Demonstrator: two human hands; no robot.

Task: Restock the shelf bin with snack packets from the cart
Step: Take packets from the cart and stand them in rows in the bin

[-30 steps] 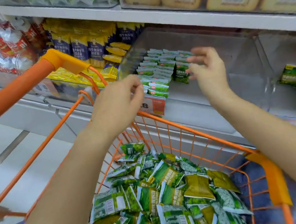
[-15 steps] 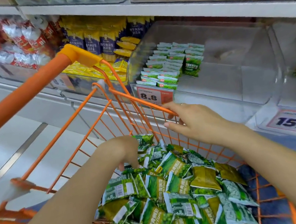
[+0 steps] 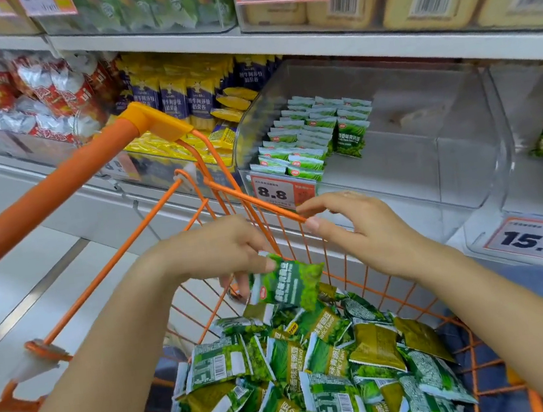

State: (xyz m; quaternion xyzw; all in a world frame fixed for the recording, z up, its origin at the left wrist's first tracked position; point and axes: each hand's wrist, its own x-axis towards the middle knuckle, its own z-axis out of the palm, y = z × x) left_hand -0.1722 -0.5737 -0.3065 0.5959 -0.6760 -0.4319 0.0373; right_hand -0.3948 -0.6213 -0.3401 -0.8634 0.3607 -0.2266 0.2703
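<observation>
- Where the view begins, at the near end of the cart (image 3: 159,206), a loose heap of snack packets (image 3: 321,382) fills the basket, lying at every angle, some face up, some showing barcodes.
- They look like small, flat, glossy pillow pouches, mostly bright green with white panels, a few olive ones mixed in towards the right side; light and slippery by the look of them.
- Just above the heap's far edge, the left hand (image 3: 220,250) pinches one green packet (image 3: 287,285) by its upper corner, fingers curled down onto it, the pouch hanging tilted and clear of the pile.
- The right hand (image 3: 363,231) holds nothing: its fingers are loosely spread, the thumb tip and one fingertip close to the cart's far orange rim wire, though whether they touch it I cannot tell.
- Beyond the rim, on the shelf (image 3: 398,185), the clear shelf bin (image 3: 462,146) carries neat upright rows of matching packets in its left part only; its right part is bare, so most of the restocking remains.
- Judging from the corner pinch, the pouch could slip or swing as it rises, drop back into the heap, or catch on the rim wire between cart and bin.
- Set in carelessly, it might also tip the standing rows, which lean on one another with no support on their right side.
</observation>
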